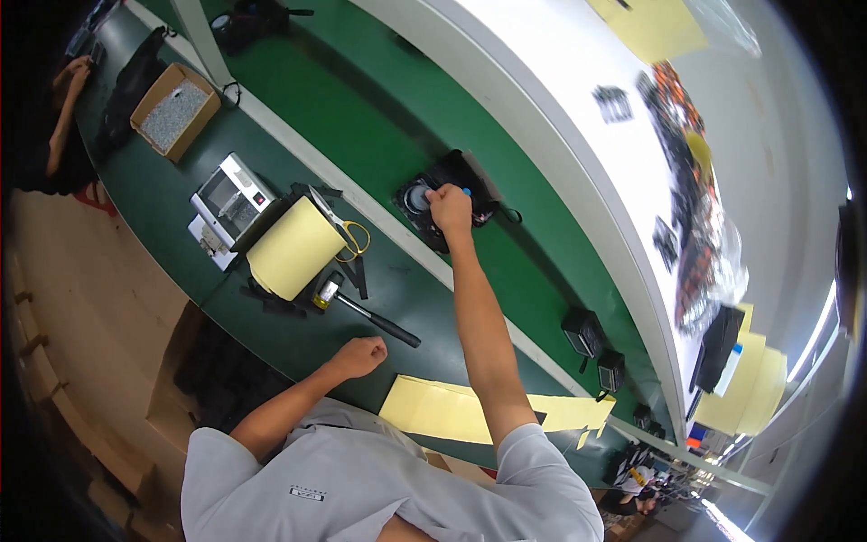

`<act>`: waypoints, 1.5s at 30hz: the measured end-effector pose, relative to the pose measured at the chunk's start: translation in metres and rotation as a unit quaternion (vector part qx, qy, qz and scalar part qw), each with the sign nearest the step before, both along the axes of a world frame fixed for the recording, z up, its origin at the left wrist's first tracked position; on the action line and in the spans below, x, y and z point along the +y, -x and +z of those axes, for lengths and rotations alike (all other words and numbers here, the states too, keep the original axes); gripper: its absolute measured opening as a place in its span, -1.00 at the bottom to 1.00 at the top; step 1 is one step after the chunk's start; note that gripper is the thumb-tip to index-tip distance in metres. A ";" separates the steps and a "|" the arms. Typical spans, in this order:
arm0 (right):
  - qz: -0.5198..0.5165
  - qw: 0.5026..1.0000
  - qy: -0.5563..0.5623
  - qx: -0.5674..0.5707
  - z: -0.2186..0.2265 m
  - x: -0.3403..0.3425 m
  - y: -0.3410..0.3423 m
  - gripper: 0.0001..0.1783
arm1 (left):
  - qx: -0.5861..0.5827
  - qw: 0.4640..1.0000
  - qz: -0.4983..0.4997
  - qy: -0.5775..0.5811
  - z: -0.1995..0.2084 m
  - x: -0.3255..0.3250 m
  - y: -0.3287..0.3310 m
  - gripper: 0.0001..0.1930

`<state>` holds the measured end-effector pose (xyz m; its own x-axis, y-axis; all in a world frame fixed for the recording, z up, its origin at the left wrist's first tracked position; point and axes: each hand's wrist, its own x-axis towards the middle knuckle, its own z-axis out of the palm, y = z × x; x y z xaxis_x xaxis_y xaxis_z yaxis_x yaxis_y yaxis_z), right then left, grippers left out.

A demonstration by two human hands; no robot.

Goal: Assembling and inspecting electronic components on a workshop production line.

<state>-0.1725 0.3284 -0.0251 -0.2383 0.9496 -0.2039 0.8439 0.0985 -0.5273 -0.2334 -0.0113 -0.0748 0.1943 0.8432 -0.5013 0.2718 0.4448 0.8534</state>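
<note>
My right hand (pixel 450 212) reaches far out over the green shelf behind the bench. Its fingers are closed at a black open box or tray (pixel 427 219) holding a round grey disc (pixel 417 199); what they pinch, if anything, is hidden. My left hand (pixel 363 356) is curled closed near the bench's front edge, and I cannot make out anything in it. Close beyond it lies a hammer (pixel 370 313) with a black grip and a yellow-and-metal head. Left of the hammer is a stack of yellow paper (pixel 296 248), beside yellow-handled scissors (pixel 355 238).
A white-and-black machine (pixel 233 200) and a cardboard box (pixel 201 116) of small grey pieces stand to the left. Yellow sheet strips (pixel 442 408) lie at front right. Small black gauges or lamps (pixel 582 332) sit on the shelf. Another person's arm (pixel 61 131) shows at far left.
</note>
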 end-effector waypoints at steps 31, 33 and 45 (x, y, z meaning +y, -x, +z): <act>-0.255 0.954 0.110 0.110 -0.002 -0.395 -0.156 -0.47 | 0.368 0.717 -0.047 -0.590 -0.022 0.377 -0.010 -0.82; -0.334 0.917 0.105 0.192 -0.012 -0.383 -0.157 -0.48 | 0.406 0.745 -0.158 -0.505 -0.003 0.364 -0.011 -0.86; -0.297 0.515 0.248 0.765 -0.048 -0.316 -0.217 -0.13 | 0.245 0.965 -0.011 -0.088 0.054 0.097 -0.131 -0.74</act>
